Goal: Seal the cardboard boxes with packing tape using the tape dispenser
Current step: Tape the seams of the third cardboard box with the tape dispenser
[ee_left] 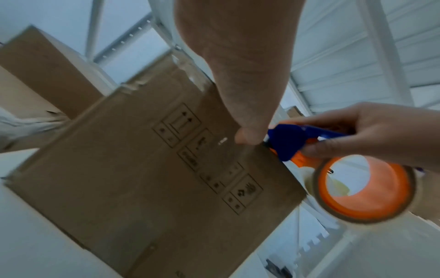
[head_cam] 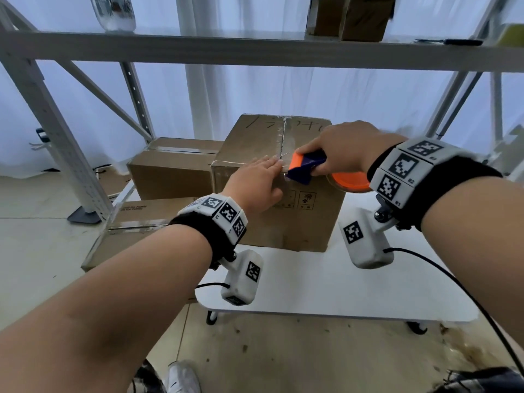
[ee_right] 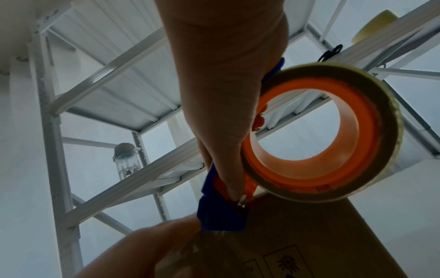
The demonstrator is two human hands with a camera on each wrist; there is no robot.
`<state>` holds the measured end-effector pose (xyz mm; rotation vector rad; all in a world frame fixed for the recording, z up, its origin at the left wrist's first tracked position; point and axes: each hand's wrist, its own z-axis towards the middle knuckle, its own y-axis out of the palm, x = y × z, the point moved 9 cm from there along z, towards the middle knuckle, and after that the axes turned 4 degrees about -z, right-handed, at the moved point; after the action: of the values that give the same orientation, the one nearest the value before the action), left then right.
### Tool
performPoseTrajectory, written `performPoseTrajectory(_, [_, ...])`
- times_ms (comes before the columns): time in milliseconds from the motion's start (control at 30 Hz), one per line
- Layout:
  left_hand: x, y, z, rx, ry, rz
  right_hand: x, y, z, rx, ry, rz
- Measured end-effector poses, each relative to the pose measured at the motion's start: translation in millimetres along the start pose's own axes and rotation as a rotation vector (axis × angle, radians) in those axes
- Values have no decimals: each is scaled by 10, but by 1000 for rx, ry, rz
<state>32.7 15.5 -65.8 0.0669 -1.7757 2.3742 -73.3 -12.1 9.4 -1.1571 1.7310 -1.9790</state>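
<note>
Forearms nearest camera, both wearing marker-coded wrist bands. Left hand (head_cam: 256, 180): fingers straight, flat over near top edge of cardboard box (head_cam: 272, 211), pinning tape end. Right hand (head_cam: 344, 150): clamped round tape dispenser (head_cam: 307, 167), blue head at same edge, roll (ee_right: 319, 135) trailing below. Box stands at far edge of white table (head_cam: 326, 285). Step in hand, as judged: tearing off strip; tilt blade into tape, keep left palm pressing. Setting: grey shelving rack (head_cam: 198, 48), further boxes (head_cam: 173, 171) left of table, pale tiled floor.
</note>
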Motion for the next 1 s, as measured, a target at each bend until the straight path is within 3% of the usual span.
performPoseTrajectory(200, [-39,-25,-27,6,35,-7,19,14,-11,11,10,29])
performPoseTrajectory(467, [-423,-195,-159,64,-61,8,-254,-112,198,24,-1,93])
performPoseTrajectory(667, [-217,-86,-30,-34,11,2,-268,-81,259,32,8,93])
performPoseTrajectory(1000, [-246,-30,-11,-8,9,-53,-239,-135,121,32,-63,89])
